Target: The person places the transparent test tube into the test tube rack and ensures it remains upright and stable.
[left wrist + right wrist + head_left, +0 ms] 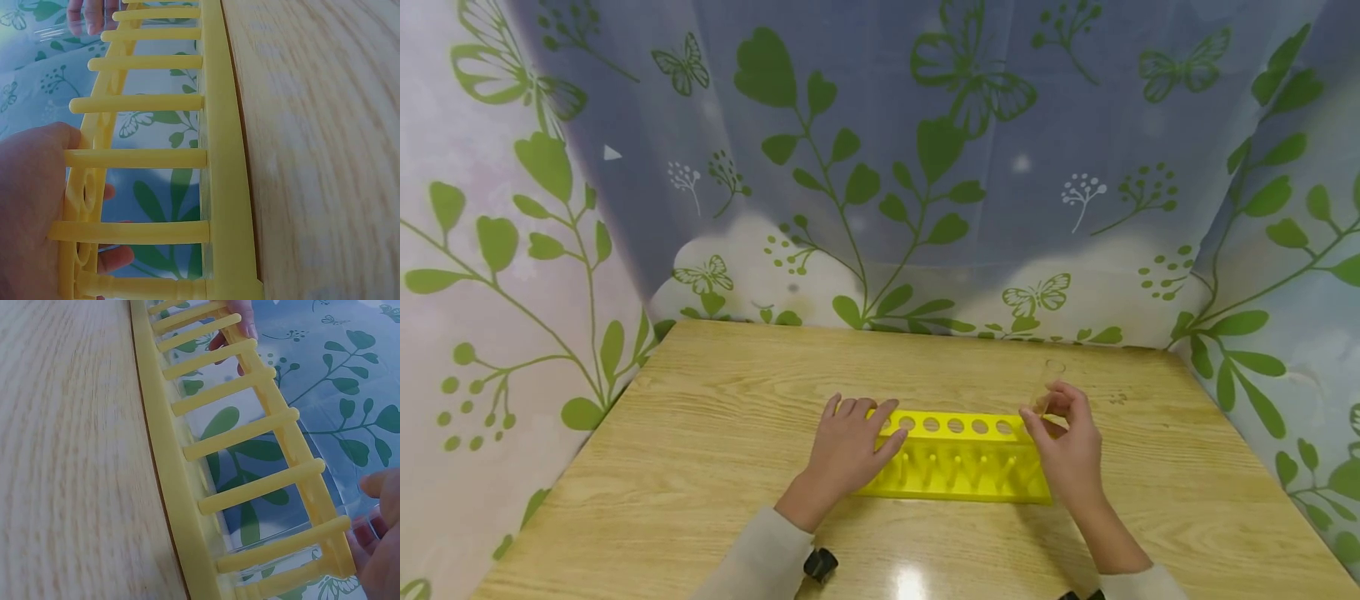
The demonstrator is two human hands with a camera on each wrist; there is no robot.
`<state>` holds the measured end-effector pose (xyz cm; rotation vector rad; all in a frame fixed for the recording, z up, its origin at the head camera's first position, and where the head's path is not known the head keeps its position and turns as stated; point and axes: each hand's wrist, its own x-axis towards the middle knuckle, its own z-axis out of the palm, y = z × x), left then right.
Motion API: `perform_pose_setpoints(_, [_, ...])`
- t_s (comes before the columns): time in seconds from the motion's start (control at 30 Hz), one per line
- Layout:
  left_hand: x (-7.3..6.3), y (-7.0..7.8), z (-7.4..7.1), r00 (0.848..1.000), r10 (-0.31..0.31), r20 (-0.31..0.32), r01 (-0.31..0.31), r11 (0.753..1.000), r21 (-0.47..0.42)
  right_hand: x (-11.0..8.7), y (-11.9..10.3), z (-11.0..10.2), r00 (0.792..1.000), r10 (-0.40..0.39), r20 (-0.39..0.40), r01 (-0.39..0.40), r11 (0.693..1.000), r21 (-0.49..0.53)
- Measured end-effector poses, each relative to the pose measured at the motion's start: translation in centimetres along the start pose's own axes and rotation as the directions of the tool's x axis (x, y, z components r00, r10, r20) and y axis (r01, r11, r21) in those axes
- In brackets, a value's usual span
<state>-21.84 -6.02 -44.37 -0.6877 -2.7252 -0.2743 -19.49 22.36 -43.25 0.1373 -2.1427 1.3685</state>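
A yellow test tube rack (955,492) stands upright on the table, with a row of round holes on top and a row of pegs along its base. My left hand (848,442) grips the top bar at the left end; in the left wrist view, fingertips (115,257) show behind the bar. At the opposite end my right hand (1071,446) pinches a clear test tube (1044,398) between thumb and fingers. The tube's upper part also shows in the left wrist view. Transparent streaks appear behind the end peg (284,545) in the right wrist view; the tube's lower end is hard to make out.
The rack rests on a light wood-grain table (737,367). A patterned cloth (880,208) with leaves and butterflies hangs behind it and at both sides. Small dark marks (1118,399) lie on the tabletop right of the rack.
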Motion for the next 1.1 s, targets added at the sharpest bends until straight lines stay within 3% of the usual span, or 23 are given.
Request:
perform_pose_setpoints(0.17, [0.0,-0.3,0.2,1.000,0.010,-0.027,-0.009,1.000,0.019,0.1,0.3,0.1,0.999,0.007,0.039,-0.008,1.000,0.023])
perform_pose_setpoints(0.4, [-0.4,-0.4,-0.1,1.000,-0.004,0.003,0.004,1.000,0.009,-0.1,0.5,0.2,0.996,0.050,0.076,-0.053,0.998,0.038])
perform_pose_setpoints(0.73, [0.1,-0.2,-0.1,0.999,-0.014,-0.041,0.014,1.000,0.002,0.2,0.2,-0.1,0.999,0.020,0.045,-0.021,0.999,0.031])
perform_pose_setpoints(0.9, [0.3,-0.4,-0.2,0.999,0.000,-0.050,-0.003,0.998,-0.059,0.0,0.3,-0.7,0.998,-0.030,0.053,0.027,0.998,0.054])
perform_pose_setpoints(1.1, [-0.1,-0.8,-0.5,0.995,0.027,-0.094,-0.045,0.980,-0.194,-0.3,0.6,-1.6,0.995,-0.088,0.050,0.084,0.993,0.083])
